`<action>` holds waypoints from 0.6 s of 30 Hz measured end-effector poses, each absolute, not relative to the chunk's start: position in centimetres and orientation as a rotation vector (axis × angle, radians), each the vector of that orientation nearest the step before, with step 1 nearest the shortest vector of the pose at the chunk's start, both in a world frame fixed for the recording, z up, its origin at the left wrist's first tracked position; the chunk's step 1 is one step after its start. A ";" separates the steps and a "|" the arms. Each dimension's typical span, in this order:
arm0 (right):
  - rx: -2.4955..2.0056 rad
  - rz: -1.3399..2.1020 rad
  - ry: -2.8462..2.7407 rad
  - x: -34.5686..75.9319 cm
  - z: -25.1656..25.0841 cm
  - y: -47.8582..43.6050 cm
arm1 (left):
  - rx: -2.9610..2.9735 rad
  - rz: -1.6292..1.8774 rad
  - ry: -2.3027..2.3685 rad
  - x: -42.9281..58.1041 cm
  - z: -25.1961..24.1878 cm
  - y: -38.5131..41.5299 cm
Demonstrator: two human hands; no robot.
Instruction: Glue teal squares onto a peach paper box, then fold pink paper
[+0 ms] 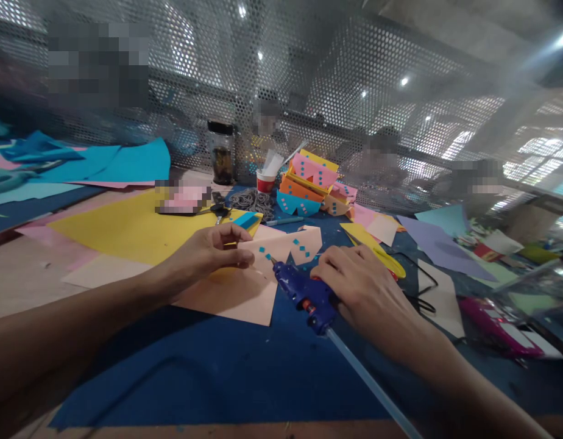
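Note:
Between the thumb and fingers of my left hand (220, 249) is the left end of a peach paper cutout (281, 242) with small blue squares on it and a notch in its lower edge. My right hand (354, 277) is wrapped round a blue hot glue gun (304, 296). Its nozzle points up and left, close to the cutout's lower edge; whether they touch I cannot tell. A long clear glue stick (370, 381) sticks out of the gun's back. Below the cutout lies a flat peach paper sheet (236, 299).
Folded, dotted paper pieces (304, 186) are stacked at the back, beside a red cup (265, 181) and grey cord (251, 201). Yellow scissors (386, 259) lie to the right, a magenta tool (501, 326) farther right. A dark-lidded bottle (222, 152) stands near the perforated metal screen (309, 79).

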State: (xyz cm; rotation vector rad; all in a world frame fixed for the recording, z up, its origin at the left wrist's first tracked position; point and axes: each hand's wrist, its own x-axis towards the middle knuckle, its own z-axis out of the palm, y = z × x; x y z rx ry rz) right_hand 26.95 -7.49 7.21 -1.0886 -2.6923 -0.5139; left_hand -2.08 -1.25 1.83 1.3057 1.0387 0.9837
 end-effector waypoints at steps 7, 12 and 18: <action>-1.098 -0.509 -2.706 26.9 7.1 -7.5 | 1.300 0.992 1.029 -2.0 1.8 -1.2; -1.072 -0.516 -2.684 26.8 7.2 -7.6 | 1.331 0.994 1.041 -2.0 1.8 -1.2; -1.074 -0.512 -2.647 26.9 7.2 -7.6 | 1.307 1.001 1.027 -2.0 1.9 -1.2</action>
